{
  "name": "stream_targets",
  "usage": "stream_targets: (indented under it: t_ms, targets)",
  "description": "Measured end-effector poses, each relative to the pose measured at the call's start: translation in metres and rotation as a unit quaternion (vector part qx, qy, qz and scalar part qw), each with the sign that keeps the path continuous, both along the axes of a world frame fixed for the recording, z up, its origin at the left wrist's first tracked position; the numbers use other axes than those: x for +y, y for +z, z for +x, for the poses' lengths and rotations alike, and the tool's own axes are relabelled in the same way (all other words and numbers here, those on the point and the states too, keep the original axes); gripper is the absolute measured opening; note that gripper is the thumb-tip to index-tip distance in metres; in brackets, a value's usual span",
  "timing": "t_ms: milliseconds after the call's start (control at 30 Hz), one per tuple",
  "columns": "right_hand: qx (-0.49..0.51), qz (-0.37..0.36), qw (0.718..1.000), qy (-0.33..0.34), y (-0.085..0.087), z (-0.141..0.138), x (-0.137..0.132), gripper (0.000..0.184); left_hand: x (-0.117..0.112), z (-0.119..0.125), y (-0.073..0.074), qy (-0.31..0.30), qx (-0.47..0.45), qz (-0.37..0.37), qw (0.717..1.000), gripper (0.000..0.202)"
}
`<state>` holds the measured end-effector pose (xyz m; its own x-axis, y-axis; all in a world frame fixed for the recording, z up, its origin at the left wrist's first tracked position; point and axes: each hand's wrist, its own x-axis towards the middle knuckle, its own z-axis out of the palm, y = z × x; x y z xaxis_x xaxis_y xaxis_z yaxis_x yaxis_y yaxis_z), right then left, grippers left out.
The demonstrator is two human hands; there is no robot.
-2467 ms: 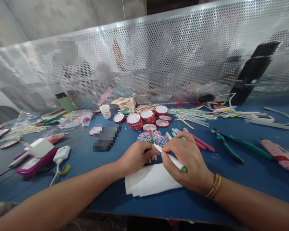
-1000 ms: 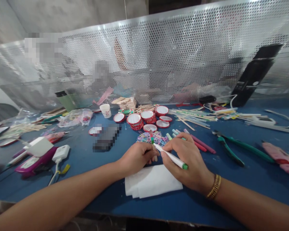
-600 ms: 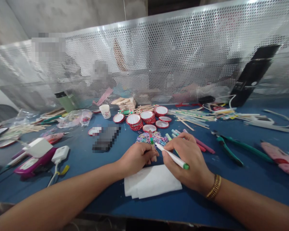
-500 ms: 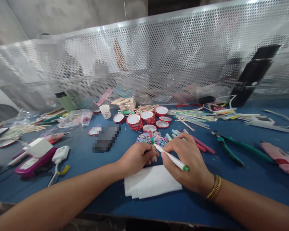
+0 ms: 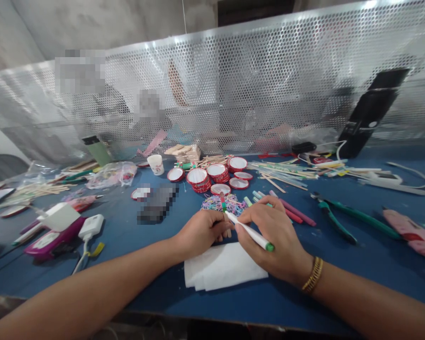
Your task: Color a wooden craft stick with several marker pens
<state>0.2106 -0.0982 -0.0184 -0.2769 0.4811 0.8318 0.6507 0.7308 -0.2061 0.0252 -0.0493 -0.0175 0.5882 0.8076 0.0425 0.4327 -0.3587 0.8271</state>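
Note:
My left hand pinches a wooden craft stick whose far part is coloured red and green. My right hand grips a white marker with a green end, its tip touching the stick near my left fingers. Both hands rest on the blue table just beyond a folded white cloth. A pile of coloured rubber bands lies right behind the stick. Loose markers lie beside my right hand.
Red-rimmed round lids sit stacked further back. Green-handled pliers and a pink glue gun lie at the right. A purple device, white charger and stick piles crowd the left. A perforated metal screen closes the back; people sit behind it.
The marker tip has made small strokes along the stick. Both hands stay almost in place over the cloth.

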Motion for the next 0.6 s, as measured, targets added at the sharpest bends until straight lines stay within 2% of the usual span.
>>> stream_targets:
  t_ms: [600]
  targets:
    - [-0.001,0.004,1.0,-0.012,0.0025,0.0001,0.0004,0.007,0.0012,-0.0005,-0.0018,-0.005,-0.001,-0.006,1.0,0.027]
